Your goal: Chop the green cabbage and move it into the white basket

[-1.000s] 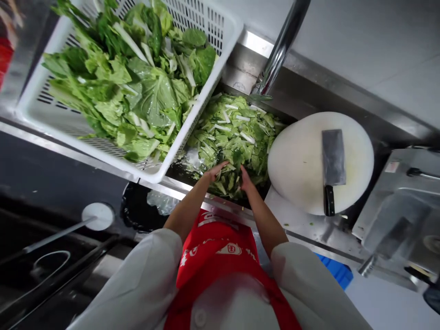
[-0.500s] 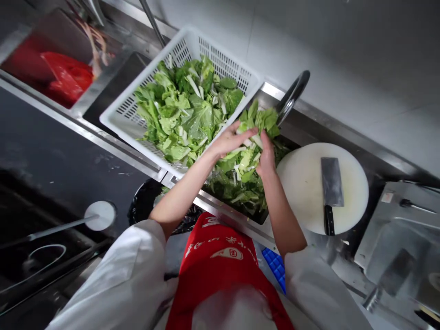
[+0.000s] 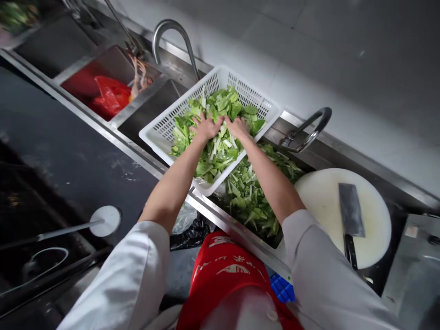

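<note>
A white plastic basket (image 3: 160,137) is heaped with cut leafy greens (image 3: 220,156) with pale stems. My left hand (image 3: 207,127) lies on top of the heap, fingers spread and pressed against the leaves. Close beside it, my right hand (image 3: 238,127) also rests on the greens; its thumb points toward my left hand, and its other fingers are partly hidden among the leaves. More loose greens (image 3: 254,201) fill the sink compartment below and to the right of the basket, under my right forearm.
Behind the sink is a curved faucet (image 3: 311,130); another faucet (image 3: 173,27) stands farther left. To the right, a cleaver (image 3: 351,208) lies on a round white cutting board (image 3: 318,201). A red plastic bag (image 3: 113,94) is in a sink to the left.
Both hands have moved left from above the sink to the basket. The bunch of greens they held is now released onto the heap. The view has shifted, showing more sinks on the left.
</note>
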### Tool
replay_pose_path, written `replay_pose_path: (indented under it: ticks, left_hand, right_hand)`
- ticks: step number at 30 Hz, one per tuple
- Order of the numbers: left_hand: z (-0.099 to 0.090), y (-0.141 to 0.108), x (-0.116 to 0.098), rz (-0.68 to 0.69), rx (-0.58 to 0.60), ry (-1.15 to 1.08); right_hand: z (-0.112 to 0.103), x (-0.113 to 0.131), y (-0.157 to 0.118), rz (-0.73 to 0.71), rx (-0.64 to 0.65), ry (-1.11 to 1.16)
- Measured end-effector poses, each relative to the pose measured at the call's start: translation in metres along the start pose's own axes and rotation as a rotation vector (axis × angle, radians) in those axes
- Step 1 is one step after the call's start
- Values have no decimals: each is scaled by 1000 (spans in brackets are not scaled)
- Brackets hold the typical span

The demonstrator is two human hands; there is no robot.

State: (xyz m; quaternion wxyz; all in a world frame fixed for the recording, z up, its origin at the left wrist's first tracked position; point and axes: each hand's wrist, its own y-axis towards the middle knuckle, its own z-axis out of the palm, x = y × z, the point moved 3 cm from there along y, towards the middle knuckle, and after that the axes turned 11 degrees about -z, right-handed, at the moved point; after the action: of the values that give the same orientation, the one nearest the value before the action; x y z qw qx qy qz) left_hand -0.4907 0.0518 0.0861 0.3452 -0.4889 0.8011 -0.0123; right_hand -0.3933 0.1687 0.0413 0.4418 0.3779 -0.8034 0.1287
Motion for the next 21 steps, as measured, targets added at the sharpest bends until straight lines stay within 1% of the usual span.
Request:
replay_pose_path:
  ticks: [1, 2, 3, 4, 5, 7, 8, 9, 10, 11, 12, 13, 14, 15, 16, 17, 18, 19, 20, 21]
  left_hand:
    - [3, 3, 1, 9, 17, 43]
    - [2, 5, -1, 10, 36, 93]
    - [-3, 6, -4, 6, 56, 147]
    - [-12, 6, -9, 1, 79, 203]
    - [-23, 3, -14, 1, 104, 263]
    - [-51, -10, -22, 23, 122, 388]
    - [-65, -21, -24, 51, 92, 443]
    - [-78, -35, -26, 87, 28, 482]
    - [-87, -52, -27, 130, -60, 493]
    - [-92, -72, -26, 186, -157, 468]
    - [-90, -94, -25, 254, -223, 410]
    - [-78, -117, -21, 330, -221, 333]
    - [-59, -138, -17, 420, -158, 244]
    - [-31, -158, -11, 529, -16, 180]
    - [3, -176, -3, 621, 144, 145]
    - [41, -189, 6, 674, 304, 156]
    - [80, -198, 17, 681, 440, 214]
    - [117, -201, 27, 657, 533, 294]
    - [152, -199, 36, 617, 570, 365]
    - [182, -192, 42, 578, 569, 425]
  right_hand:
    - [-3, -4, -3, 79, 13, -63]
    - [-9, -5, -6, 144, 32, -133]
    - [-20, -4, -10, 176, 45, -197]
    - [-33, -1, -14, 173, 34, -245]
    - [-48, 1, -20, 145, -6, -276]
    - [-79, -3, -43, 60, -143, -306]
    - [-92, -11, -61, 21, -221, -308]
    - [-102, -23, -82, -2, -292, -306]
    - [-109, -38, -107, -2, -350, -305]
    - [-111, -58, -133, 30, -390, -313]
    - [-110, -79, -161, 104, -393, -331]
    - [-105, -102, -188, 214, -337, -358]
    - [-97, -124, -212, 334, -225, -393]
    - [-88, -144, -234, 443, -83, -431]
    - [-80, -162, -252, 535, 44, -462]
    - [-75, -176, -265, 601, 143, -496]
    - [-72, -189, -272, 642, 206, -535]
    - [-73, -200, -274, 661, 236, -580]
    - [-76, -209, -270, 660, 244, -629]
    - [-80, -218, -263, 640, 246, -679]
